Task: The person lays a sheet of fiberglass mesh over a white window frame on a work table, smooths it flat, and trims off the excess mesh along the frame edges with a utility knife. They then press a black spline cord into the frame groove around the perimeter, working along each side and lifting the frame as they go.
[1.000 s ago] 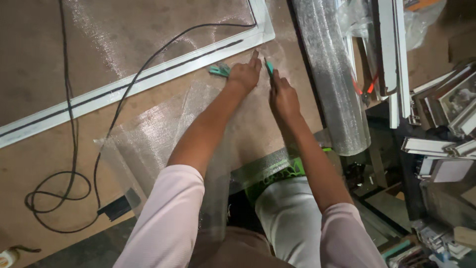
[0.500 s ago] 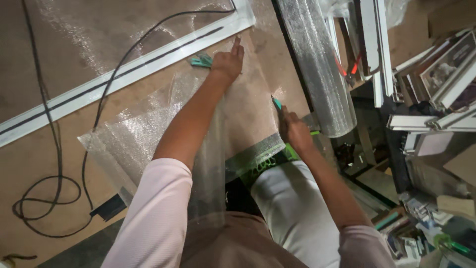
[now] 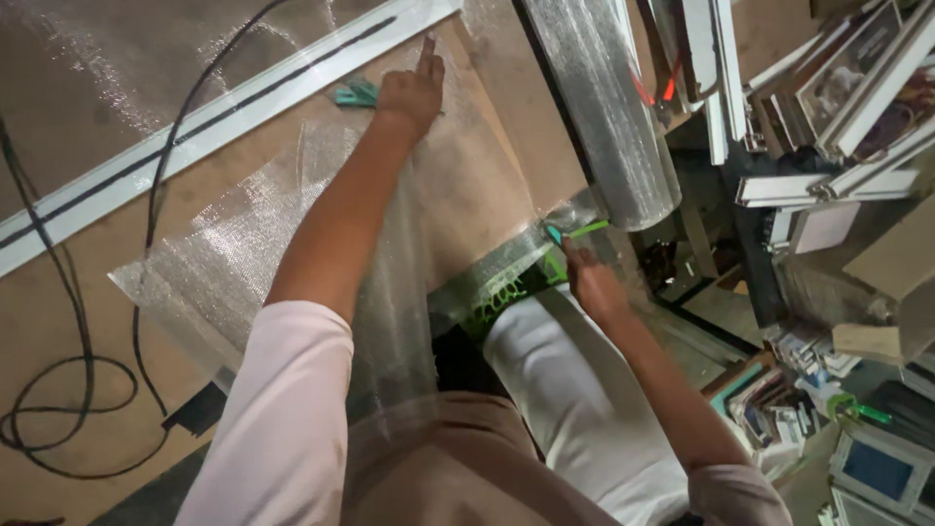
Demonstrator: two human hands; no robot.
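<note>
Nearest, the right hand [image 3: 589, 282] has its fingers closed around a small green-handled cutter [image 3: 575, 233], its tip at the near edge of the clear bubble-wrap sheet [image 3: 243, 253] spread over the brown board surface [image 3: 58, 292]. The sheet runs from the large silvery bubble-wrap roll [image 3: 604, 107]. Farther off, the left hand [image 3: 411, 93] presses flat on the sheet, fingers stretched open, holding nothing, just beside a small teal tool [image 3: 355, 93] and the long white frame strip [image 3: 195, 117].
</note>
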